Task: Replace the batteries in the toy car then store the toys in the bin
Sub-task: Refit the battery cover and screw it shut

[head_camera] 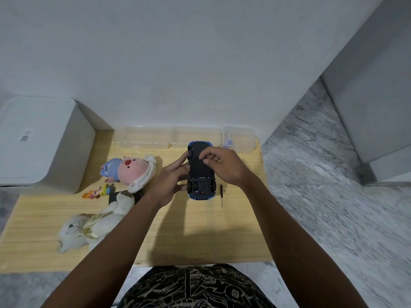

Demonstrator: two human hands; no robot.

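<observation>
The right hand (224, 166) is hiding part of the blue toy car's black underside (200, 168). The big white plastic bin (44, 141) is getting cut off at the left edge. The tiny things in the clear plastic box (239, 137) are looking too small to tell.

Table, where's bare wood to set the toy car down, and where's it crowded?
Bare wood lies on the table between the white bin and the white plush, and along the near edge right of that plush, below the screwdriver. Crowded: the left middle with the pink plush, and the back edge lined with clear containers.
</observation>
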